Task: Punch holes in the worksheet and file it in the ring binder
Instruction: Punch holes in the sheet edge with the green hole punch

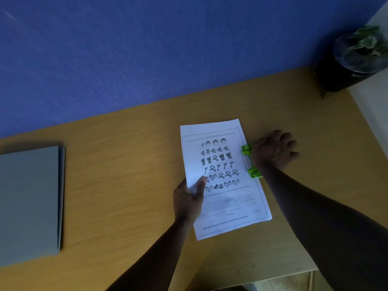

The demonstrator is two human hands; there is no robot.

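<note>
Blue wall (147,49) behind wooden desk (126,164)

The desk (130,185) is matt, wood-grained board. The worksheet (222,164) is thin white printed paper. The punch (249,160) shows bright green plastic. The binder (29,202) has a dull grey cover; the wall (147,49) looks rough blue.

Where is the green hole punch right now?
In the head view, the green hole punch sits on the desk at the worksheet's right edge, mostly covered by the right hand pressing on it.
</note>
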